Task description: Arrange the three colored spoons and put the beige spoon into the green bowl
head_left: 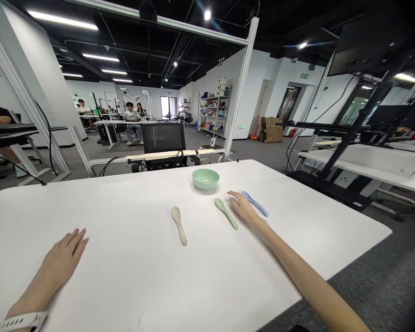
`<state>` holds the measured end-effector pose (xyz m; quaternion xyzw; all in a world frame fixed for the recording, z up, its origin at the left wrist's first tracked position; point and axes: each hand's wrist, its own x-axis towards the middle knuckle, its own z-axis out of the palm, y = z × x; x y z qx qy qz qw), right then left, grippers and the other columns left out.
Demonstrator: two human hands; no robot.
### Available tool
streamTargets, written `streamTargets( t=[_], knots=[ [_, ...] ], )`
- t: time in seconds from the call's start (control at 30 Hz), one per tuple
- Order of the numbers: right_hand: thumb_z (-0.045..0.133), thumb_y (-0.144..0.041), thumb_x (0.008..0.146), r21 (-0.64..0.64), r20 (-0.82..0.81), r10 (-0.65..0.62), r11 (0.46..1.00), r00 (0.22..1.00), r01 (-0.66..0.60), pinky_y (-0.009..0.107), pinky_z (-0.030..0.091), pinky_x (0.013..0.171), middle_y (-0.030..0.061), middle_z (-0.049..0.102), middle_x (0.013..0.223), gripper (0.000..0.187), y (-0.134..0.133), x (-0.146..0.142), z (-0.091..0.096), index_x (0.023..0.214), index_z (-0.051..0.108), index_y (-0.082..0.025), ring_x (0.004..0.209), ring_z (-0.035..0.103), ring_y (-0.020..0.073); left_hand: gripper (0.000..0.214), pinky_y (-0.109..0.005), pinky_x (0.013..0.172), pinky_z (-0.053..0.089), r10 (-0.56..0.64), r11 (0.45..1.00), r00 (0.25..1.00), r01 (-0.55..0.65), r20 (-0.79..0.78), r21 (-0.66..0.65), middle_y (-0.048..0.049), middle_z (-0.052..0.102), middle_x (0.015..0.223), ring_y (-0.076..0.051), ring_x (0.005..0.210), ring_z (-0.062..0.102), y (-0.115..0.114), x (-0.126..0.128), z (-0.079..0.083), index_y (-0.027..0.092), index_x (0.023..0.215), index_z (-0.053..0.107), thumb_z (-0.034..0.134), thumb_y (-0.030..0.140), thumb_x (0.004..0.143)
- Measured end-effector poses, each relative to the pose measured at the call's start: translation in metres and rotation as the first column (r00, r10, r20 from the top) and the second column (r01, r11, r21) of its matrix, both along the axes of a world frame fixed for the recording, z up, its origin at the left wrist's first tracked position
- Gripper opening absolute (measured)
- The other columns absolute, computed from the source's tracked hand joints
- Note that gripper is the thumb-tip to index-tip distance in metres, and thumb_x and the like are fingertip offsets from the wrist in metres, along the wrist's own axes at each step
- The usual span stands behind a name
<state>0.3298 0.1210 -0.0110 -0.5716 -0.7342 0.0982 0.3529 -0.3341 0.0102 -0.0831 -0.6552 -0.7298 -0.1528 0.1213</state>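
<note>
Three spoons (225,213) share a white tabletop (134,267) above carpet (370,267).

head view | worn on head | faces forward and down | white table (124,276) close below

White tabletop (124,276). Mint-green bowl (205,181) upright near far edge. Nearer: beige spoon (179,227) and green spoon (226,214), apart, handles toward the wearer. Right hand (244,208) reaches out between green spoon and blue spoon (259,206), fingers extended, nothing held; it partly hides the blue spoon's head, contact unclear. Left hand (62,256) palm-down at left, well apart from the spoons, pale watch strap (20,320) at wrist. Beyond: black mesh chair (164,137), stocked metal shelving (214,110), people seated at distant desks.
</note>
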Motion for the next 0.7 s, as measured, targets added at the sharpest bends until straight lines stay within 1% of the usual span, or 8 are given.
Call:
streamTargets(
  t=[0.07,0.13,0.23,0.33,0.4,0.53,0.63,0.7],
  knots=[
    [0.043,-0.032,0.101,0.039,-0.058,-0.017,0.999,0.998,0.019,0.047,0.050,0.107,0.0161,0.070,0.134,0.039,-0.010,-0.019,0.015,0.130,0.065,-0.019,0.123,0.065,0.0283,0.081,-0.053,0.122,0.040,0.018,0.999,1.000,-0.017,0.013,-0.039,-0.0229,0.059,0.153,-0.038,0.145,0.052,0.000,0.002,0.002,0.000,0.143,0.058,0.022,0.053,0.093],
    [0.044,-0.032,0.101,-0.008,-0.088,0.040,0.999,0.995,-0.041,0.040,0.054,0.090,0.0133,0.074,0.115,0.035,-0.024,-0.050,0.028,0.126,0.064,-0.018,0.101,0.070,0.0244,0.082,-0.052,0.123,0.039,0.030,0.998,0.999,-0.028,0.021,-0.062,-0.0223,0.057,0.155,-0.038,0.147,0.051,-0.001,0.005,0.006,0.000,0.145,0.056,0.021,0.054,0.093],
    [0.053,-0.035,0.100,-0.153,-0.052,0.188,0.969,0.981,-0.194,0.033,0.050,0.078,0.0063,0.073,0.091,0.029,-0.049,-0.106,0.041,0.122,0.060,-0.018,0.082,0.067,0.0211,0.082,-0.052,0.124,0.038,0.047,0.996,0.999,-0.045,0.025,-0.076,-0.0207,0.057,0.156,-0.037,0.148,0.050,-0.002,0.011,0.012,0.001,0.145,0.056,0.021,0.054,0.093],
    [0.056,-0.034,0.099,-0.268,-0.056,0.265,0.925,0.963,-0.270,0.029,0.044,0.070,0.0030,0.069,0.082,0.024,-0.071,-0.154,0.045,0.118,0.057,-0.019,0.076,0.064,0.0197,0.080,-0.053,0.124,0.037,0.061,0.995,0.998,-0.059,0.030,-0.085,-0.0209,0.057,0.155,-0.037,0.147,0.051,-0.003,0.017,0.018,0.001,0.144,0.056,0.021,0.051,0.092],
    [0.058,-0.032,0.097,-0.330,-0.065,0.297,0.894,0.953,-0.302,0.028,0.041,0.066,0.0012,0.067,0.077,0.024,-0.081,-0.176,0.043,0.117,0.054,-0.019,0.072,0.062,0.0193,0.078,-0.053,0.124,0.038,0.049,0.996,0.999,-0.048,0.023,-0.078,-0.0208,0.058,0.154,-0.037,0.146,0.052,-0.005,0.019,0.021,0.002,0.143,0.058,0.021,0.048,0.092],
    [0.062,-0.022,0.091,-0.365,-0.037,0.320,0.878,0.947,-0.311,0.027,0.035,0.061,-0.0010,0.063,0.073,0.023,-0.086,-0.192,0.034,0.111,0.051,-0.021,0.066,0.058,0.0181,0.073,-0.052,0.123,0.040,0.001,0.997,1.000,0.000,0.014,-0.078,-0.0209,0.060,0.153,-0.036,0.146,0.052,-0.008,0.022,0.025,0.004,0.141,0.061,0.023,0.046,0.093],
    [0.059,-0.016,0.087,-0.291,-0.049,0.299,0.908,0.953,-0.300,0.025,0.035,0.060,-0.0030,0.061,0.070,0.024,-0.073,-0.182,0.034,0.108,0.051,-0.023,0.065,0.058,0.0173,0.071,-0.051,0.122,0.042,0.024,0.997,1.000,-0.023,0.020,-0.073,-0.0193,0.061,0.152,-0.035,0.145,0.053,-0.009,0.024,0.026,0.009,0.141,0.062,0.026,0.047,0.093],
    [0.058,-0.017,0.088,-0.197,-0.057,0.263,0.943,0.963,-0.269,0.025,0.036,0.061,-0.0034,0.062,0.071,0.024,-0.056,-0.167,0.040,0.110,0.053,-0.024,0.066,0.059,0.0172,0.070,-0.051,0.122,0.042,0.038,0.997,0.999,-0.037,0.020,-0.065,-0.0184,0.062,0.152,-0.034,0.144,0.054,-0.009,0.025,0.025,0.009,0.141,0.061,0.027,0.046,0.093]
  ],
)
